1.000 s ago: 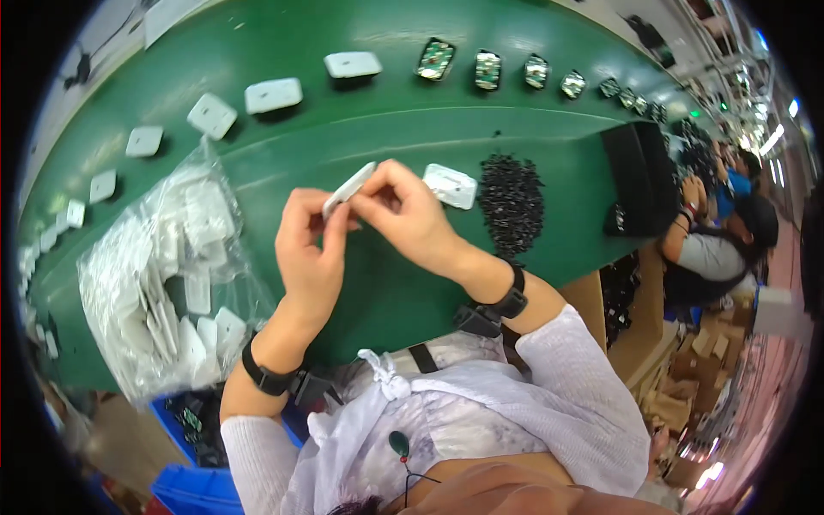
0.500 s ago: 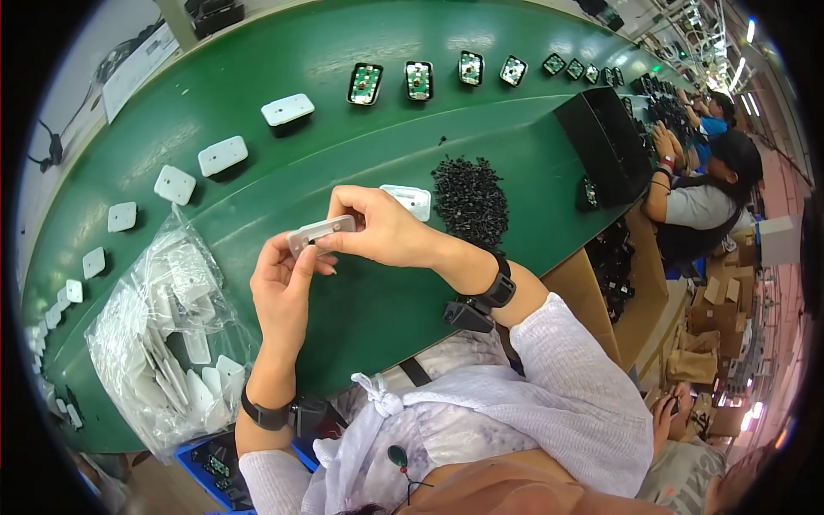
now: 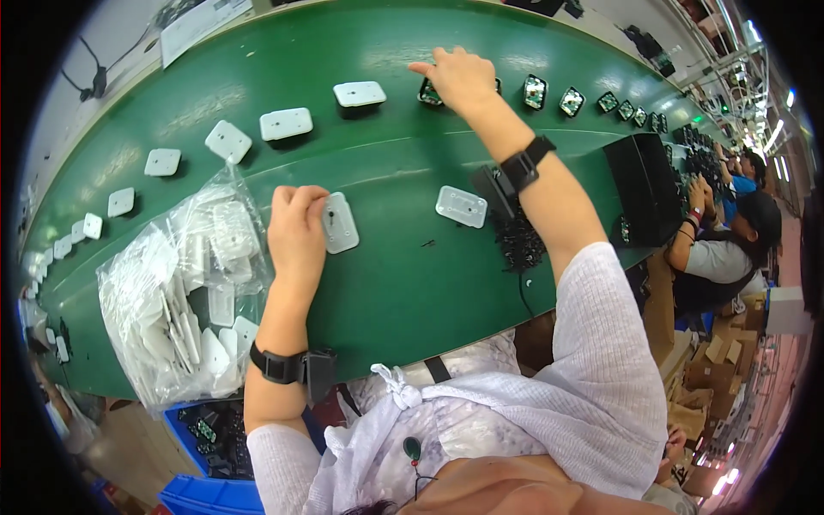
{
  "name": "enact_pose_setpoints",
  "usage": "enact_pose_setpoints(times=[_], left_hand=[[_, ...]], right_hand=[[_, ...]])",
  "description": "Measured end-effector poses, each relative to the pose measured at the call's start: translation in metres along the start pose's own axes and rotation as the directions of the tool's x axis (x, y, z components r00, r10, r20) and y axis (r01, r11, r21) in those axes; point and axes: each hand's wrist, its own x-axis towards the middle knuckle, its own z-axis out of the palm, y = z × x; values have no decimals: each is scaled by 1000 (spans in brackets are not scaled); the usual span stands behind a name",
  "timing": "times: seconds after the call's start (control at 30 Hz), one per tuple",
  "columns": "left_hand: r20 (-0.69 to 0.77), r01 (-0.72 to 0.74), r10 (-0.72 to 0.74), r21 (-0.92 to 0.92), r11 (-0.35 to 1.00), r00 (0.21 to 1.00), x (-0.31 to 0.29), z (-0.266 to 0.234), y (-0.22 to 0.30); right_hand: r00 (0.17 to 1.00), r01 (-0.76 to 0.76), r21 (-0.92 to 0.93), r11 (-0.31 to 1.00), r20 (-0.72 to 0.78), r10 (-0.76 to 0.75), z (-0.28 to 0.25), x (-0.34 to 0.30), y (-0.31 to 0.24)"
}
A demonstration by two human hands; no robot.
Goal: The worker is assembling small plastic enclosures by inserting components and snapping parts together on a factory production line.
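Observation:
My left hand (image 3: 297,230) is closed at the left edge of a white plastic cover (image 3: 342,225) with rounded corners. The cover lies low over the green table; its hidden edge is behind my fingers. Stretched out to the far side, my right hand (image 3: 463,79) has its thumb spread and its fingers over a black housing with a green circuit board (image 3: 430,92). The hand hides much of that row there. A second white cover (image 3: 462,207) lies on the table, left of a heap of small black parts (image 3: 520,245) partly covered by my right wrist.
Closed white-topped units (image 3: 286,125) line the far left, with open black housings (image 3: 534,92) at far right. A clear bag of white covers (image 3: 184,300) lies left. A black box (image 3: 642,184) stands right, near a co-worker (image 3: 717,249). Blue bins (image 3: 215,493) sit below.
My right hand has let go of the white cover and moved far forward to the row of housings. My left hand has kept the cover, now turned flatter. The view has shifted.

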Motion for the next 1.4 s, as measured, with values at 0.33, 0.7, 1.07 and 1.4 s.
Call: enact_pose_setpoints(times=[0.33, 0.7, 1.07, 1.4], left_hand=[[168, -107, 54, 323, 940, 984, -18, -6, 25], [191, -326, 336, -79, 942, 922, -9, 3, 14], [238, -277, 280, -46, 960, 930, -12, -28, 17], [353, -328, 250, 182, 927, 901, -20, -28, 24]], right_hand=[[936, -341, 879, 333, 350, 34, -30, -45, 1], [956, 172, 725, 666, 39, -290, -47, -122, -13], [816, 400, 767, 502, -48, -577, -58, -133, -57], [829, 450, 720, 529, -116, -548, -41, -148, -63]])
